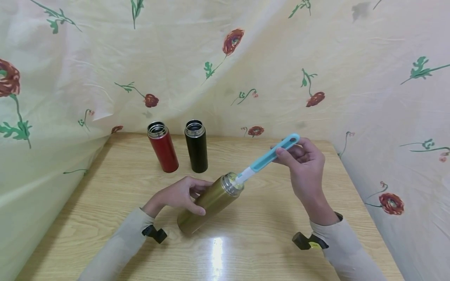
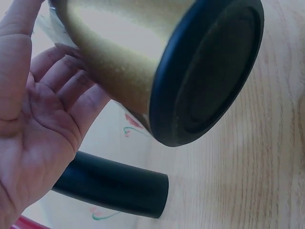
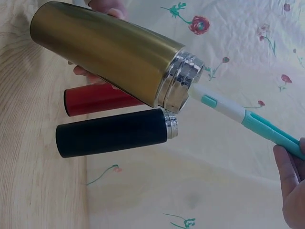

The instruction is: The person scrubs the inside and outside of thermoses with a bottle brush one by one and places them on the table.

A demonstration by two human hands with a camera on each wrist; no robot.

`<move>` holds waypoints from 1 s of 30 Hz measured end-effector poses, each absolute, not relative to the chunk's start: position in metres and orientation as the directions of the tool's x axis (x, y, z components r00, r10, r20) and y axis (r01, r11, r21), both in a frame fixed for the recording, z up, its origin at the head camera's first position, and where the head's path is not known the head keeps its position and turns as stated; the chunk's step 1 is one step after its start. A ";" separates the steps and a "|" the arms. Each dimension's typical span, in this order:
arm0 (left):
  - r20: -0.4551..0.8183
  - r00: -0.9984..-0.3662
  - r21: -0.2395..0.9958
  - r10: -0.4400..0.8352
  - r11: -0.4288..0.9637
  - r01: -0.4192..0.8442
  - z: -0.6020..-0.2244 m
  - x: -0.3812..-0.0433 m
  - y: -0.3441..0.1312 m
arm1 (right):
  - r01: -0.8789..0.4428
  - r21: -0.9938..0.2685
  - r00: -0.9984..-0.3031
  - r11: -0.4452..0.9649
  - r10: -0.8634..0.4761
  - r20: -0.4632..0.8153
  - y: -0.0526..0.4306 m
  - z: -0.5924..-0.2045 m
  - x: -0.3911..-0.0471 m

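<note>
A gold thermos bottle (image 1: pixel 212 203) is tilted, its uncapped metal mouth pointing up and to the right. My left hand (image 1: pixel 183 194) grips it around the body; the left wrist view shows its dark base (image 2: pixel 209 76) raised off the wood. My right hand (image 1: pixel 305 162) pinches the turquoise handle of a bottle brush (image 1: pixel 267 159) between thumb and fingers. The brush's white neck enters the bottle's mouth, and its head is hidden inside, apart from a bit of pale yellowish material at the rim.
Behind the gold bottle, a red thermos bottle (image 1: pixel 164 150) and a black thermos bottle (image 1: pixel 197 150) stand upright and uncapped on the wooden table (image 1: pixel 116 187). Flower-patterned cloth (image 1: pixel 183 58) hangs behind the table and along both sides.
</note>
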State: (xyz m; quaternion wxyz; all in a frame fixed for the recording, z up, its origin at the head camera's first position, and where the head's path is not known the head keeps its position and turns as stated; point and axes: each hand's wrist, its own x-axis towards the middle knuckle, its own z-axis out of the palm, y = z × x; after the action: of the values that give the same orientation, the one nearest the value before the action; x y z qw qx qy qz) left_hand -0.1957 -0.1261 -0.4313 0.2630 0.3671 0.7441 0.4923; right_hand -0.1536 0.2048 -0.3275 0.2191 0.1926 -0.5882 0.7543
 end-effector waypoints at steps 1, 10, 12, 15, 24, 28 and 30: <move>-0.030 -0.591 0.927 0.806 0.244 0.285 -0.431 -0.195 -0.127 | -0.562 -0.797 -0.826 -0.221 0.101 0.554 0.205 -0.327 -0.154; -0.025 -0.578 0.933 0.815 0.228 0.280 -0.431 -0.193 -0.128 | -0.582 -0.778 -0.811 -0.236 0.104 0.575 0.205 -0.324 -0.151; -0.019 -0.578 0.932 0.816 0.223 0.284 -0.432 -0.193 -0.128 | -0.587 -0.776 -0.809 -0.232 0.114 0.577 0.205 -0.323 -0.150; -0.010 -0.580 0.931 0.815 0.220 0.293 -0.433 -0.193 -0.129 | -0.586 -0.778 -0.810 -0.227 0.132 0.571 0.205 -0.323 -0.149; 0.020 -0.605 0.917 0.796 0.226 0.327 -0.432 -0.194 -0.129 | -0.592 -0.787 -0.802 -0.173 0.226 0.554 0.203 -0.324 -0.147; 0.025 -0.621 0.913 0.784 0.235 0.334 -0.432 -0.195 -0.128 | -0.614 -0.760 -0.787 -0.213 0.233 0.571 0.202 -0.324 -0.148; 0.026 -0.626 0.911 0.780 0.239 0.336 -0.433 -0.195 -0.128 | -0.621 -0.750 -0.783 -0.226 0.232 0.578 0.201 -0.325 -0.149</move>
State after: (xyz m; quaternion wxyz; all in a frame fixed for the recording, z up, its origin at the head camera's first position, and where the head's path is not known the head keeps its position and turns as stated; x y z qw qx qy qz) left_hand -0.1955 -0.1278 -0.4327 0.2247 0.3698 0.7544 0.4936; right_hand -0.1486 0.2008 -0.3254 0.2794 0.1752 -0.5558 0.7631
